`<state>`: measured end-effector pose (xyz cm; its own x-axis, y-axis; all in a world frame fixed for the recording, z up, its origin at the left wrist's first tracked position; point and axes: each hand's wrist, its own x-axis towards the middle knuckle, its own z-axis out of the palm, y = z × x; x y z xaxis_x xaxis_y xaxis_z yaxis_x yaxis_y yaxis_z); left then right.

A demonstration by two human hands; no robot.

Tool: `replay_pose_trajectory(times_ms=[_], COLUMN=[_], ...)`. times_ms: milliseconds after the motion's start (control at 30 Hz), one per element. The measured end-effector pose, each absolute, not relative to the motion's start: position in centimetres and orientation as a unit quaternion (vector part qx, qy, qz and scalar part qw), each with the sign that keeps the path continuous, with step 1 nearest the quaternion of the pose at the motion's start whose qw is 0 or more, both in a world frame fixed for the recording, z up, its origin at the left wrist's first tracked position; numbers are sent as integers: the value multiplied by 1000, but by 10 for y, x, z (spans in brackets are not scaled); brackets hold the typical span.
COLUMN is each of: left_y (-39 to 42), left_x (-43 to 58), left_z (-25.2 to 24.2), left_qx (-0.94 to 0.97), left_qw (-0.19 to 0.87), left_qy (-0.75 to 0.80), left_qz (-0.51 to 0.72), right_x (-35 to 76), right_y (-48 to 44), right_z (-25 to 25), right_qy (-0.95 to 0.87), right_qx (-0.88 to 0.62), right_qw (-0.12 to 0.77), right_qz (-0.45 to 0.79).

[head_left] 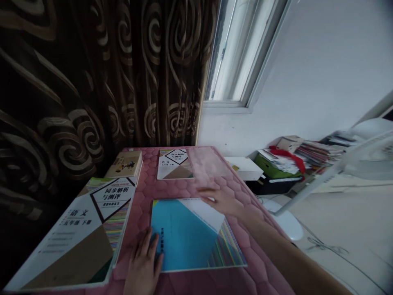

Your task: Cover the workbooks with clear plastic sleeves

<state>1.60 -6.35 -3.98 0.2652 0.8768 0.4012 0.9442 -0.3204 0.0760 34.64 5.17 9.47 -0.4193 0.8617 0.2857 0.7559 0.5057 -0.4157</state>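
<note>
A blue and white book [190, 233] lies flat on the pink quilted table cover [144, 192] in front of me. My left hand [143, 262] rests with fingers stretched out on the book's near left corner. My right hand [219, 199] lies open and flat at the book's far right edge, fingertips pointing left. Just beyond that hand lies a blurred pinkish sheet or thin book [206, 164].
A large workbook [76, 233] lies at the left on a stack, a small beige book [124, 164] behind it, and another workbook [174, 164] at the far middle. A dark patterned curtain [92, 73] hangs behind. A white fan [346, 164] and piled books [307, 155] stand at the right.
</note>
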Motion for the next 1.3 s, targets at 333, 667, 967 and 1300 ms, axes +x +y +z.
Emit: replay_pose_trajectory(times_ms=[333,667,967,1300], left_y=[-58,-61,-59,-59], left_x=[12,-5,-1,0], left_z=[-10,23,44,35], left_qx=[-818,-865,-852,-805], left_qw=[9,-154,-190,-167], left_qy=[-557,-466,-482,-540], left_qz=[-144,-109,-78,-181], right_x=[373,385,391,385], right_y=[-104,-99,-92,-93], right_z=[50,38,34,24], right_qy=[-801,-792,-805,-765], right_qx=[-549,-538,-506,-597], right_qw=[119,141,166,172], right_qz=[207,253,262,169])
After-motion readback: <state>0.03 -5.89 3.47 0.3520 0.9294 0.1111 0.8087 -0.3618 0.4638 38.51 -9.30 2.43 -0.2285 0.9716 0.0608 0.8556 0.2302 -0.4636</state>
